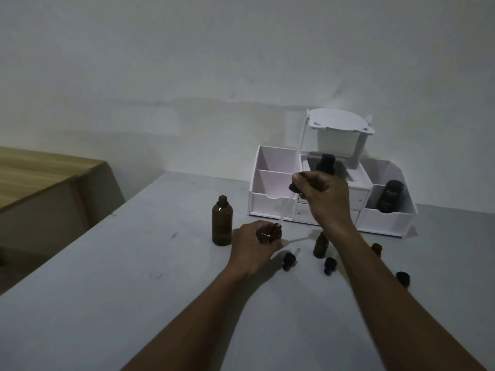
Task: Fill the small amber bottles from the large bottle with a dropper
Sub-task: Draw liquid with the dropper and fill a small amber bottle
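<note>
Amber glass vial (276,232) beneath slim, clear dropper (285,208).

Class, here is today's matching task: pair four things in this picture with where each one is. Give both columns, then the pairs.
1 large bottle
2 dropper
3 small bottle
4 dark jar

a gripped in the left hand
b in the organizer's right compartment
c standing on the table, left of both hands
d pinched by the right hand

Pairs: 1-c, 2-d, 3-a, 4-b
</note>
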Tool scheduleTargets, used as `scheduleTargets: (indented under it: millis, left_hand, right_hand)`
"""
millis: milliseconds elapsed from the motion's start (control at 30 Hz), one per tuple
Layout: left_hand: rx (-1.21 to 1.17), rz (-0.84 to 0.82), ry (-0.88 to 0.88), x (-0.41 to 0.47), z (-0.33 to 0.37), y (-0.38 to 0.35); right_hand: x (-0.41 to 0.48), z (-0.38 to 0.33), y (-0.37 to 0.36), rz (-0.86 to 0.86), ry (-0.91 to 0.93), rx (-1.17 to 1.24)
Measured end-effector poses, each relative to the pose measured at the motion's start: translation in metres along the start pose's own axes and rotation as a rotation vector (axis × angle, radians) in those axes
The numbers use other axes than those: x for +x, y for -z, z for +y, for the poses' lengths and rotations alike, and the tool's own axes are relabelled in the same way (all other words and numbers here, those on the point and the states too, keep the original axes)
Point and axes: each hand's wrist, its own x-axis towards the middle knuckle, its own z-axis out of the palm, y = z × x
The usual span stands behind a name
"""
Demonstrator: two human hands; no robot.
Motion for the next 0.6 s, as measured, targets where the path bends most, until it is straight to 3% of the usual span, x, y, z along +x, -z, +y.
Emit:
scheduleTargets:
  millis: [600]
  left_hand:
    - [0.123, 0.01, -0.078, -0.0034, 0.0029, 0.0014]
  right_hand:
    - [-0.0064, -0.0074, -0.004, 0.027, 0.107, -0.052]
